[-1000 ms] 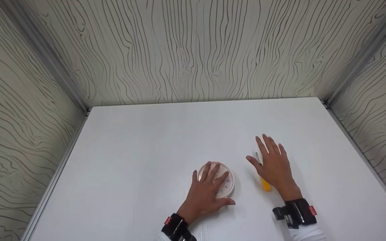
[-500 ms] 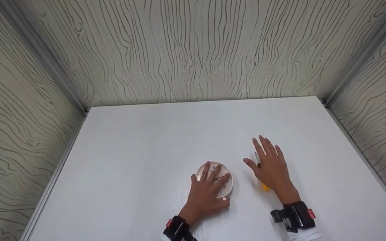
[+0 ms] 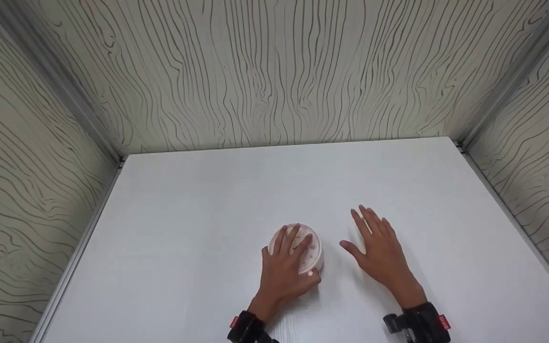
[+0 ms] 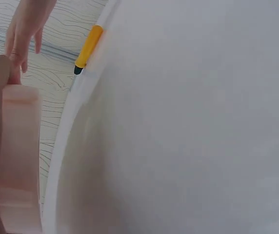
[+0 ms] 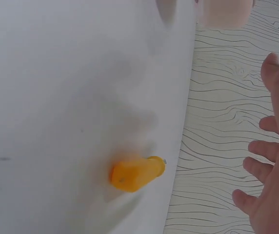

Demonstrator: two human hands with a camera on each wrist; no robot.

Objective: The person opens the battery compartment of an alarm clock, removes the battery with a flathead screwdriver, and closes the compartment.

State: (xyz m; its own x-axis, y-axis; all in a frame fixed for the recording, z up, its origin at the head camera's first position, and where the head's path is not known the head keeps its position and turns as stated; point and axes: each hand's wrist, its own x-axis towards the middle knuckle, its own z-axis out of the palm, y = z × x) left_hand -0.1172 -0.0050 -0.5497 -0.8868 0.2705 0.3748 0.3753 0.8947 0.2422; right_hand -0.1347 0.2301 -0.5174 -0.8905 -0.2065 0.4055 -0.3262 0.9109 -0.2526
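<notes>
My left hand (image 3: 281,276) grips a round pale pink clock (image 3: 313,255), its fingers spread over the numbered face and its thumb at the near rim. In the left wrist view the pink side of the clock (image 4: 20,161) stands clear of the tabletop, with wall visible between. My right hand (image 3: 384,255) hovers to the right with straight, spread fingers and holds nothing. Below it lies a screwdriver with a yellow handle (image 4: 89,45), a dark collar and a thin metal shaft. The right wrist view shows the yellow handle (image 5: 137,174) on the table; the hand hides it in the head view.
The white tabletop (image 3: 198,205) stretches out around both hands. Wood-grain patterned panels (image 3: 274,71) enclose it at the back and both sides, with grey metal posts (image 3: 65,90) at the corners. Each wrist wears a black camera strap (image 3: 427,324).
The clock has risen off the table and shifted slightly left with my left hand. My right hand has drifted left and nearer, now covering the screwdriver in the head view.
</notes>
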